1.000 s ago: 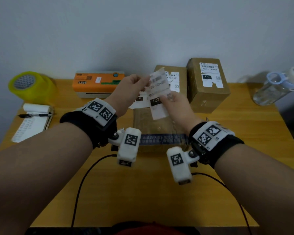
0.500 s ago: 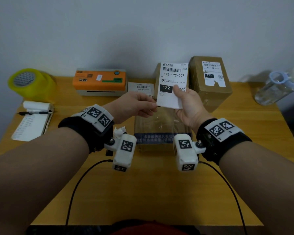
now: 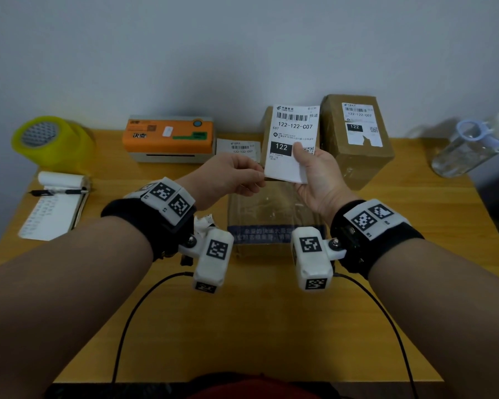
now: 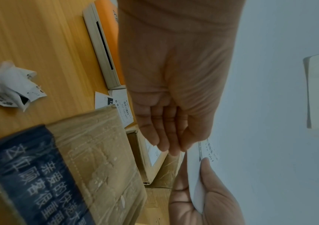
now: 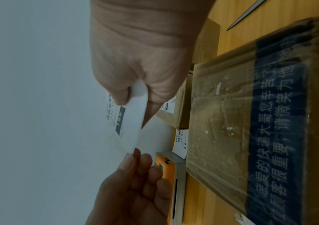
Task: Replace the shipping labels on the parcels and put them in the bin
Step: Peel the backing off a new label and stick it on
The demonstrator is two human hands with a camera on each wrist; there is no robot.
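A white shipping label (image 3: 293,131) marked 122-122-C07 stands upright, print towards me, above the near parcel (image 3: 271,208), a brown box with a dark blue tape band. My right hand (image 3: 303,159) grips the label's lower right part, thumb on the print. My left hand (image 3: 254,180) pinches its lower left corner between thumb and forefinger (image 5: 129,162). Two more brown parcels stand at the back: one (image 3: 267,122) is mostly hidden behind the label, and the right one (image 3: 357,139) bears a torn label.
An orange label printer (image 3: 170,136) sits at the back, with a spare label (image 3: 238,146) lying beside it. A crumpled old label (image 4: 10,86) lies left of the near parcel. Yellow tape roll (image 3: 49,142) and notepad with pen (image 3: 52,208) are at the left, a water bottle (image 3: 470,145) at the right.
The label was bent and tilted between both hands; my right hand has since turned it upright, print towards me. My left hand dropped from its top edge to its lower left corner.
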